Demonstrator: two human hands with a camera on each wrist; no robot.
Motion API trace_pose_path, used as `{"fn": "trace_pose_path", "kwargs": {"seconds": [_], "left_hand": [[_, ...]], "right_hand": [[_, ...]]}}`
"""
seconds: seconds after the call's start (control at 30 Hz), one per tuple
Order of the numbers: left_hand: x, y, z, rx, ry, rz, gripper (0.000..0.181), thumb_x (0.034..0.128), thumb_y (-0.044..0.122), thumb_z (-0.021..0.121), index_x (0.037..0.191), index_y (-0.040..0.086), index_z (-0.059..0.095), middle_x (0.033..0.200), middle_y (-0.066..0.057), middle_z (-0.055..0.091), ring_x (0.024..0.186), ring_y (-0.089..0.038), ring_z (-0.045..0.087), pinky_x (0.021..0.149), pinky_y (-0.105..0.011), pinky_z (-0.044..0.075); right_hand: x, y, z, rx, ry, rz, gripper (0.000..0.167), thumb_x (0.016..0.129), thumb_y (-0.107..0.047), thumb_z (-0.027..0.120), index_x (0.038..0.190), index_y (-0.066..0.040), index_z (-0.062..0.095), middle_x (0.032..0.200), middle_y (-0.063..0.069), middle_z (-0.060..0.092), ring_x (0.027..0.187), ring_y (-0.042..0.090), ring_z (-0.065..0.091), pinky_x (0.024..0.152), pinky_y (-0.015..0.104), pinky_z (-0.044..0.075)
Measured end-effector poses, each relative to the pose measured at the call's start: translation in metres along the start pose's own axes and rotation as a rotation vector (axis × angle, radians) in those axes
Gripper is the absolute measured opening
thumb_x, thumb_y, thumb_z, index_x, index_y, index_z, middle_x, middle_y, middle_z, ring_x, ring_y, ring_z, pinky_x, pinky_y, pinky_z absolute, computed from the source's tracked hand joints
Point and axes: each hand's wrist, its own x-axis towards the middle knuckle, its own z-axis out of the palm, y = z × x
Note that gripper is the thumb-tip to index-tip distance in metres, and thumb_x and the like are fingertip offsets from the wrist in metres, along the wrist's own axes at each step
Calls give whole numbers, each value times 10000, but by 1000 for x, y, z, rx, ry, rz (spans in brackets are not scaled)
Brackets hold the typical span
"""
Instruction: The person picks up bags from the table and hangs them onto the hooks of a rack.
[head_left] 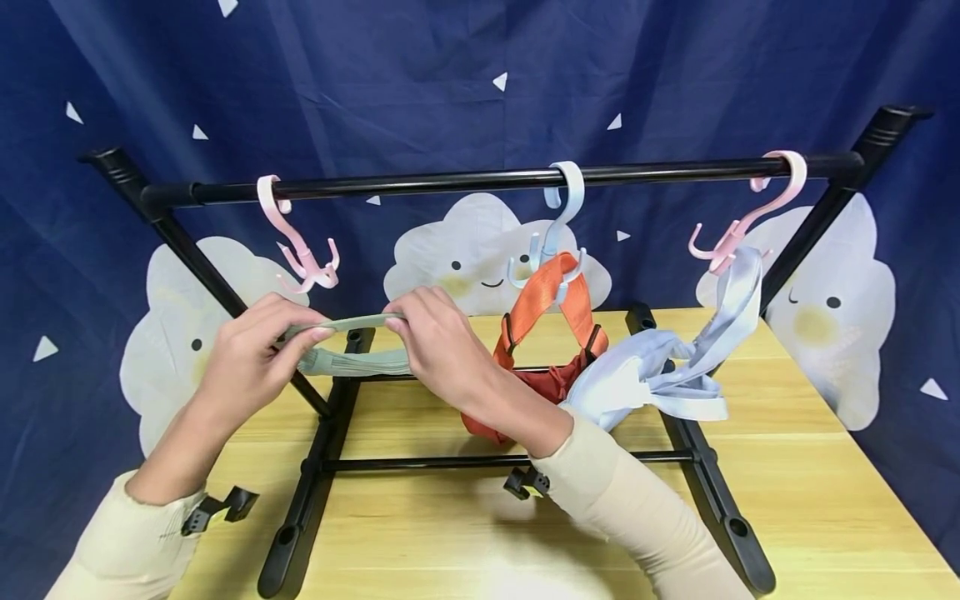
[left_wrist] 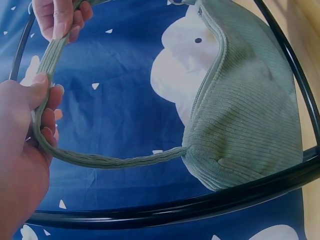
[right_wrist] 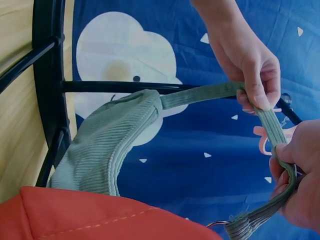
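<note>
A sage-green corduroy bag (left_wrist: 245, 115) hangs by its strap (head_left: 356, 323) from both hands. My left hand (head_left: 251, 362) pinches the strap between thumb and fingers. A short stretch away, my right hand (head_left: 450, 346) pinches the same strap, and the stretch between them is taut. In the right wrist view, the bag's zipped body (right_wrist: 105, 140) droops below the hands. Just above and behind my left hand, a pink and white multi-prong hook (head_left: 300, 258) hangs on the black rail (head_left: 420, 183); its prongs carry nothing.
A blue hook (head_left: 562, 217) at mid-rail holds an orange-strapped red bag (head_left: 551, 383). At the right, a pink hook (head_left: 757, 212) carries a pale blue bag (head_left: 637, 375). The black rack's feet (head_left: 723, 517) stand on a wooden table (head_left: 420, 533), before a navy curtain (head_left: 420, 83).
</note>
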Motion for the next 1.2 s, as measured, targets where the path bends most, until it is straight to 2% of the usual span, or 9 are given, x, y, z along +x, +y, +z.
{"fn": "trace_pose_path", "kwargs": {"seconds": [0.2,0.37,0.57,0.83,1.2], "left_hand": [[6,3,-5,10,5,24,467,1024,438,583,911,20,760,816,-85,719,777,-85,505,582,-159,387],[7,2,-6,12,10,20,469,1019,440,586,907,19,759,829,-89,724,808,-69,527,586,-155,390],[8,2,-9,30,25,17,485,1024,449,588,910,10,762,845,-110,743,840,-82,572,631,-147,402],[14,2,-14,19,55,35,491,1029,435,603,912,-16,760,816,-129,730,819,-102,555,658,-161,389],[18,4,-21,31,57,19,521,1030,454,592,941,-30,765,850,-152,742,863,-72,566,710,-133,387]], "right_hand": [[4,-2,-5,-7,12,-12,106,1038,-108,611,1068,-36,682,1012,83,704,968,239,639,927,319,551],[6,-3,-7,-12,17,-28,101,1040,-99,606,1064,-34,680,1017,81,706,981,237,644,942,311,548],[9,-4,-9,-19,15,-59,103,1043,-95,598,1068,-30,673,1031,89,707,1000,236,648,953,307,539],[15,-6,-12,-41,35,-95,115,1054,-77,568,1088,-19,661,1033,88,699,1021,241,647,970,311,528],[22,-7,-16,-43,29,-121,140,1067,-83,541,1098,-11,656,1021,75,697,1015,226,650,1006,303,508]]}}
